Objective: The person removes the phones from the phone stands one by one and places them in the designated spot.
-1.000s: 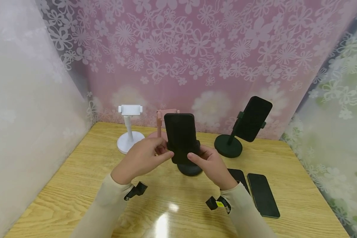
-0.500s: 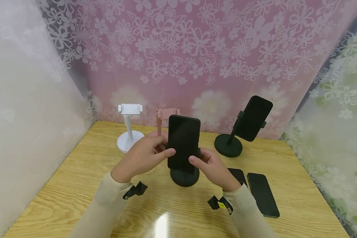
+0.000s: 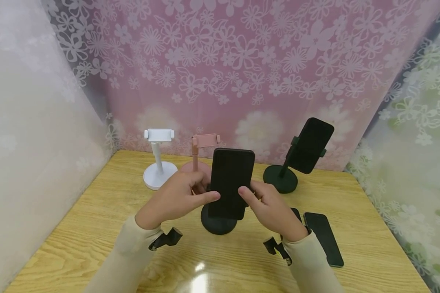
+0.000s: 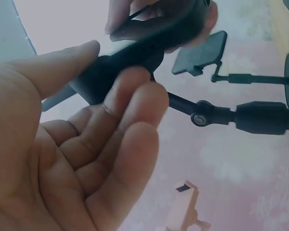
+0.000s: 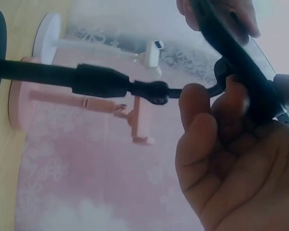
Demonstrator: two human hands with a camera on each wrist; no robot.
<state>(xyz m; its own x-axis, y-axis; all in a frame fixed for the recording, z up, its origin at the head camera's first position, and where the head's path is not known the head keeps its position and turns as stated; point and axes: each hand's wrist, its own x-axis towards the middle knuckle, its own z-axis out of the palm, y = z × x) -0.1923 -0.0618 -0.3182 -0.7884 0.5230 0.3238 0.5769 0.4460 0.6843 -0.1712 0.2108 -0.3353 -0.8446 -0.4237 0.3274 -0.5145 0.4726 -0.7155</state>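
A black phone (image 3: 230, 179) stands upright in the clamp of a black phone stand (image 3: 218, 225), leaning slightly right in the head view. My left hand (image 3: 177, 197) grips its left side, thumb on the screen's edge and fingers curled behind. On the opposite side my right hand (image 3: 273, 207) holds it the same way, thumb over the front. In the left wrist view the stand's joint (image 4: 201, 114) and arm run out from behind the phone. The right wrist view shows the stand's pole (image 5: 101, 81) and my right hand's curled fingers (image 5: 197, 139) beside the clamp. The phone hides most of the clamp from the head view.
Behind are a white phone stand (image 3: 157, 176) and a pink phone stand (image 3: 207, 140). A dark green stand (image 3: 281, 181) at back right bears another phone (image 3: 311, 145). On the wooden table (image 3: 84, 232), one phone (image 3: 324, 240) lies right of another, partly hidden phone (image 3: 296, 212).
The held phone has shifted right and lower, its tilt turning from left to right. The stand's base has slid left and nearer. My right hand has moved a little right and lower with the phone.
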